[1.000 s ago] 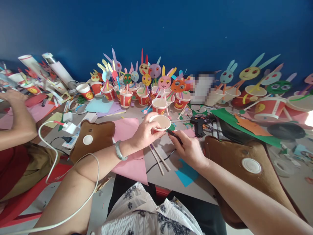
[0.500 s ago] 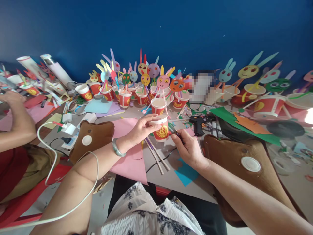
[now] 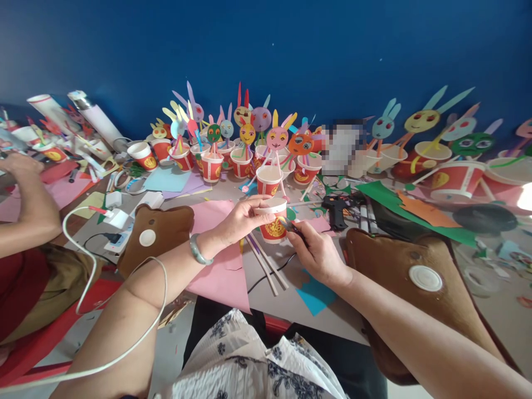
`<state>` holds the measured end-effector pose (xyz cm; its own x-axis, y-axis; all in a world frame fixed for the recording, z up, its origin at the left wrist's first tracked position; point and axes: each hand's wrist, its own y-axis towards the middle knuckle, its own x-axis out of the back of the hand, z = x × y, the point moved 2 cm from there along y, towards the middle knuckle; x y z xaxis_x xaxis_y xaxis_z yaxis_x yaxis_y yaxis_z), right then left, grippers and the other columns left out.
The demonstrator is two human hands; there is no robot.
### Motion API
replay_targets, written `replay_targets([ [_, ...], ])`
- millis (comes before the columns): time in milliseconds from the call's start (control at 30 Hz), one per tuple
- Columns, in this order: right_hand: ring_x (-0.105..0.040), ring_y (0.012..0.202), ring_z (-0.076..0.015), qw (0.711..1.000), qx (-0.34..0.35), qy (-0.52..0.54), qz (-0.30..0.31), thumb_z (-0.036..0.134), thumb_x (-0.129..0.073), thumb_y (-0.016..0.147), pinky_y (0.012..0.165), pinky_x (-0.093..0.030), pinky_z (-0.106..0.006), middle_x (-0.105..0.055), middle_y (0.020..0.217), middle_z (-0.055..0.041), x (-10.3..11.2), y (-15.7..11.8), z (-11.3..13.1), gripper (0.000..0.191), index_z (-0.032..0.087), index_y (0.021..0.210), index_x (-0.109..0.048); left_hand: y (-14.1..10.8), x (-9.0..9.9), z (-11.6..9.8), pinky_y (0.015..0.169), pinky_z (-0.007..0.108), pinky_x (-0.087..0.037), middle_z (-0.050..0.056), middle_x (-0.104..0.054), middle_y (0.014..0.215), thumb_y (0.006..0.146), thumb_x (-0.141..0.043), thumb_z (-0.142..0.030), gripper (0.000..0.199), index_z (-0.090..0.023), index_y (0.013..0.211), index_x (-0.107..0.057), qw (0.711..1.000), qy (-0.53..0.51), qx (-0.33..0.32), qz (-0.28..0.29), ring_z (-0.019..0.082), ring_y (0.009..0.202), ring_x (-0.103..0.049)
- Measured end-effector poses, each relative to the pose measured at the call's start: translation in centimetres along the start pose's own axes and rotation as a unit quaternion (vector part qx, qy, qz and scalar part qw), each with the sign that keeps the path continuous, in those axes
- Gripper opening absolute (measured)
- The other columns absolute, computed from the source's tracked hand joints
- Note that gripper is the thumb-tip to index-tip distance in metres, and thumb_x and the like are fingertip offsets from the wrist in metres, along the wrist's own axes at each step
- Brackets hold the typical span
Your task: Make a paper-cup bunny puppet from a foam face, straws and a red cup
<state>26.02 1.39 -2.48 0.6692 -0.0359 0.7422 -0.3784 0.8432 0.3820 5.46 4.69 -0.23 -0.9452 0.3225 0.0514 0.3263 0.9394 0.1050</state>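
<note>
My left hand (image 3: 245,219) is closed around the upper left side of a red and white paper cup (image 3: 275,228) with a yellow round emblem, held upright above the table. From the right, my right hand (image 3: 318,249) grips a dark-handled bladed tool (image 3: 298,230). Its grey tip meets the right side of the cup near the emblem; whether it has pierced the wall I cannot tell. Just behind stands another paper cup (image 3: 269,182) carrying a pink rabbit-eared face (image 3: 277,138). Below the held cup lie several thin pale sticks (image 3: 266,266) and a pink paper sheet (image 3: 220,277).
Cups with paper rabbit faces line the blue wall. A black glue gun (image 3: 336,210) lies right of centre. Brown plush pads (image 3: 155,227) flank my arms, and a white cable (image 3: 165,293) crosses my left arm. At far left is another person's arm (image 3: 35,199).
My right hand has shifted slightly left, bringing the tool's tip against the cup's side. The cup sits slightly lower and a little further right.
</note>
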Motion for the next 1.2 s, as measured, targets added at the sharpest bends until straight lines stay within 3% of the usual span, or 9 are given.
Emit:
replay_targets([
  [200, -0.060, 0.052, -0.0171, 0.998, 0.025, -0.058, 0.009, 0.041, -0.036, 0.102, 0.051, -0.035, -0.026, -0.061, 0.063, -0.0010, 0.07, 0.03, 0.28, 0.032, 0.018, 0.099, -0.058, 0.11, -0.13, -0.16, 0.107, 0.038, -0.040, 0.013, -0.057, 0.138, 0.077, -0.077, -0.037, 0.026, -0.015, 0.089, -0.072, 1.000, -0.009, 0.012, -0.003, 0.026, 0.126, -0.055],
  [467, -0.062, 0.051, -0.0174, 0.993, 0.039, -0.107, -0.031, 0.040, -0.039, 0.102, 0.050, -0.035, -0.026, -0.065, 0.062, -0.0020, 0.18, 0.10, 0.00, 0.031, 0.017, 0.099, -0.061, 0.39, -0.10, 0.40, 0.108, 0.039, -0.038, 0.010, -0.058, 0.136, 0.071, -0.082, -0.033, 0.022, -0.016, 0.084, -0.074, 0.996, -0.077, 0.034, -0.008, 0.027, 0.132, -0.050],
  [833, -0.055, 0.049, -0.0143, 0.992, 0.076, -0.009, -0.105, 0.037, -0.046, 0.099, 0.050, -0.039, -0.024, -0.059, 0.059, 0.0014, 0.75, -0.06, 0.09, 0.019, 0.020, 0.100, -0.054, 0.11, -0.51, 0.55, 0.109, 0.041, -0.036, 0.007, -0.062, 0.130, 0.069, -0.084, -0.036, 0.026, -0.018, 0.086, -0.075, 0.990, -0.104, 0.081, 0.041, 0.028, 0.128, -0.051],
  [1067, -0.052, 0.045, -0.0141, 0.997, 0.055, 0.005, -0.062, 0.041, -0.045, 0.098, 0.048, -0.038, -0.025, -0.057, 0.056, 0.0014, 0.75, -0.11, 0.32, 0.024, 0.020, 0.101, -0.056, -0.03, -0.45, 0.34, 0.108, 0.039, -0.038, 0.008, -0.060, 0.131, 0.070, -0.084, -0.035, 0.030, -0.017, 0.091, -0.074, 0.991, -0.097, 0.083, 0.035, 0.027, 0.126, -0.053],
  [1200, -0.053, 0.048, -0.0139, 0.994, 0.060, 0.010, -0.091, 0.039, -0.046, 0.098, 0.049, -0.040, -0.025, -0.058, 0.059, 0.0009, 0.70, -0.06, 0.14, 0.022, 0.019, 0.103, -0.056, -0.01, -0.46, 0.40, 0.109, 0.041, -0.038, 0.008, -0.058, 0.137, 0.070, -0.084, -0.036, 0.027, -0.017, 0.087, -0.075, 0.991, -0.098, 0.076, 0.040, 0.028, 0.128, -0.053],
])
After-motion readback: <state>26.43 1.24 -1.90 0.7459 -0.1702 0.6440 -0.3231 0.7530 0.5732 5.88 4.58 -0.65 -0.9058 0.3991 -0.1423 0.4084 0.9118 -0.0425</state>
